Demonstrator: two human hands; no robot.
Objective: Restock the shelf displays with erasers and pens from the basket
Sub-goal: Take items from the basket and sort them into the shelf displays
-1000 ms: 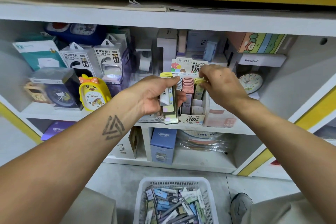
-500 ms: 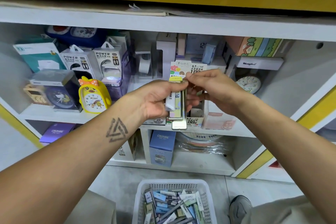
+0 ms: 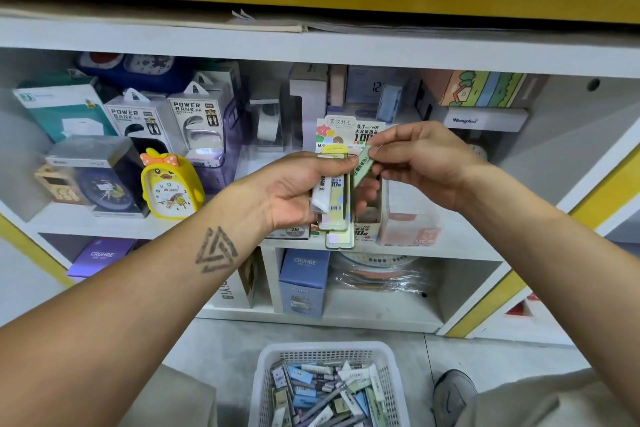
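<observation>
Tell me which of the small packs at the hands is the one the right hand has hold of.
The green pack, tilted, pinched at its top by the right hand. The white and yellow-topped packs stay bunched upright in the left hand.

Two bare forearms with no sleeves, watch or rings. The left forearm (image 3: 194,274) carries a dark tattoo (image 3: 216,250) of interlocking triangles, just above the wrist. Nearest the white basket (image 3: 258,388), light khaki trousers (image 3: 540,402) cover both legs, and a grey shoe (image 3: 452,392) shows to its right.
</observation>
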